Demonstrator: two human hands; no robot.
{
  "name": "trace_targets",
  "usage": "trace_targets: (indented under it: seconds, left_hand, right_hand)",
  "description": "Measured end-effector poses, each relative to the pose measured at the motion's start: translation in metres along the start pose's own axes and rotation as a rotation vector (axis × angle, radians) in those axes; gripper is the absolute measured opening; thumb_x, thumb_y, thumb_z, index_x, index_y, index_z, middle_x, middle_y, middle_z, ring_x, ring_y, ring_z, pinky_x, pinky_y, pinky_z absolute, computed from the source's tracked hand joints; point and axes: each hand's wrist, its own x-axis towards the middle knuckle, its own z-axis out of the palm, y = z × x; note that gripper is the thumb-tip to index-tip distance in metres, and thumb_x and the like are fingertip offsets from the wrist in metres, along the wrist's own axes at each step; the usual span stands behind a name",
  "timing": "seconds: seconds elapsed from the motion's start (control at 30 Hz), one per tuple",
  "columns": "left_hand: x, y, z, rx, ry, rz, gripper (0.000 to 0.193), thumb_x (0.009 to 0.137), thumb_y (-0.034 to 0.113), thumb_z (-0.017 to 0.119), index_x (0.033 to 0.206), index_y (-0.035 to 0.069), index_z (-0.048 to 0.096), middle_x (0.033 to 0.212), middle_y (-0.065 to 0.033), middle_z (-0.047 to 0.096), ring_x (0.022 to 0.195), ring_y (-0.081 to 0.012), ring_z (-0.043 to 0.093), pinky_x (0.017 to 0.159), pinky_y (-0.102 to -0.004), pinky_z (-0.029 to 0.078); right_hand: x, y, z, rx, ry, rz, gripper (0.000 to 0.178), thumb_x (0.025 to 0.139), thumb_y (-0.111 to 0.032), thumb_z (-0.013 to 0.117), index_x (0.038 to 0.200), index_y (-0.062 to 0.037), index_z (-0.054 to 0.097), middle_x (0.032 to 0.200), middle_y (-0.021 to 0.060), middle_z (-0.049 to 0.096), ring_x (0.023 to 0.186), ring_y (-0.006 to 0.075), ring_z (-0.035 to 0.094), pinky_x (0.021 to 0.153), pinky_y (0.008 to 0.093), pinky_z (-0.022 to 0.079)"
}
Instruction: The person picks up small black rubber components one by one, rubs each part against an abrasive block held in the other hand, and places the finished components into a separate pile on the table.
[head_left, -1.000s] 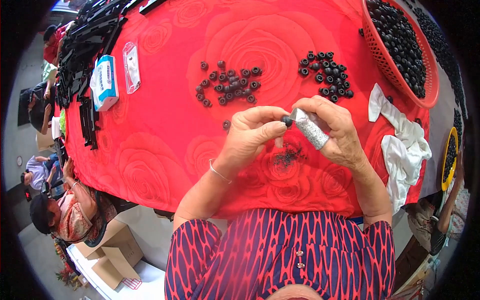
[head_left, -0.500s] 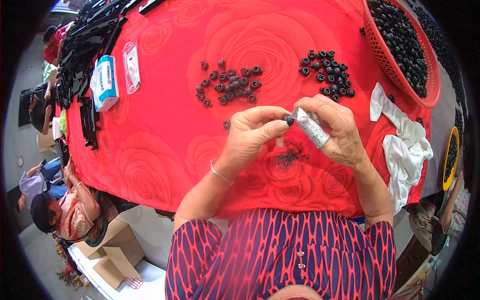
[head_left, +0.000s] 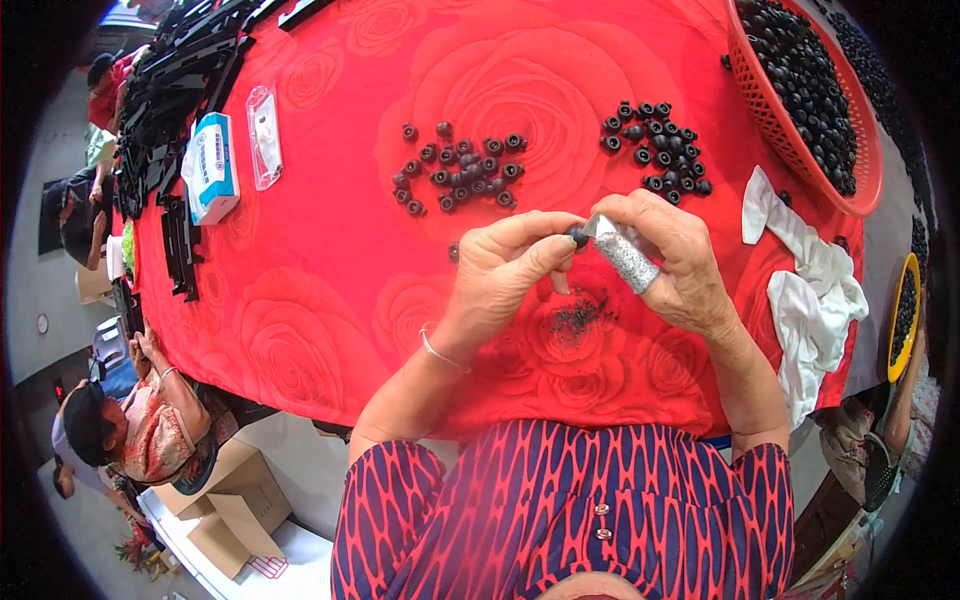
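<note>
Small black round rubber part [head_left: 577, 237] sits pinched between the thumb and forefinger of my left hand [head_left: 510, 270], held above the table [head_left: 330, 290] directly in front of my chest. My left hand is closed on it, with the remaining fingers curled under. My right hand [head_left: 685, 265] is clamped on a short silver-grey speckled blade tool [head_left: 625, 257], whose pale tip meets the black part; the two hands are together, fingertips nearly touching.

Just below both hands, on the red rose-patterned cloth covering the table, lies a patch of fine dark shavings [head_left: 580, 315]. Beyond my left hand rests a loose cluster of small black ring-shaped parts [head_left: 460, 170], and one stray black part [head_left: 454, 251] lies just to the left of that hand. Beyond my right hand is a second cluster of black ring-shaped parts [head_left: 655, 145]. Farther out past my right hand stands a red plastic mesh basket [head_left: 865, 165] filled with black parts. To the right of my right hand lies a crumpled white cloth [head_left: 815, 300], draped toward the table edge, and beyond it a yellow bowl [head_left: 893, 330] holding dark parts.

Well to the left of my left hand are a blue-and-white box [head_left: 212, 165], a clear plastic packet [head_left: 265, 135] and stacked black plastic strips [head_left: 160, 110]. A seated person in a patterned top [head_left: 150, 430] is at the left table edge, near brown cardboard boxes [head_left: 230, 505].
</note>
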Motion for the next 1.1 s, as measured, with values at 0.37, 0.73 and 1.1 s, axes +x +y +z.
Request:
trace_targets:
  seconds: [0.37, 0.73, 1.1]
  left_hand:
    - [-0.002, -0.004, 0.003, -0.2, -0.013, -0.093, 0.022, 0.088, 0.007, 0.058, 0.106, -0.006, 0.059, 0.087, -0.0097, 0.063, 0.071, -0.0115, 0.058, 0.058, -0.0241, 0.051]
    - [0.001, -0.001, -0.001, -0.257, 0.09, -0.136, 0.021, 0.088, 0.008, 0.057, 0.104, -0.005, 0.06, 0.082, -0.0082, 0.062, 0.065, -0.0115, 0.057, 0.054, -0.0258, 0.052]
    - [-0.002, -0.007, 0.004, -0.385, -0.025, -0.312, 0.014, 0.089, 0.012, 0.056, 0.097, 0.001, 0.058, 0.079, -0.0051, 0.062, 0.06, -0.0095, 0.056, 0.046, -0.0232, 0.042]
  right_hand:
    - [-0.001, 0.006, 0.001, 0.026, 0.001, -0.004, 0.028, 0.072, 0.001, 0.061, 0.1, 0.0024, 0.057, 0.075, 0.0131, 0.056, 0.068, 0.0268, 0.058, 0.061, 0.0337, 0.045]
    - [0.001, 0.007, -0.007, 0.129, -0.028, -0.015, 0.029, 0.073, -0.004, 0.067, 0.1, -0.0005, 0.059, 0.076, 0.0088, 0.056, 0.066, 0.0201, 0.058, 0.059, 0.0292, 0.045]
    - [-0.007, 0.011, 0.02, -0.286, 0.173, -0.439, 0.046, 0.056, -0.008, 0.071, 0.099, -0.0003, 0.059, 0.071, 0.0077, 0.055, 0.058, 0.023, 0.055, 0.051, 0.0335, 0.044]
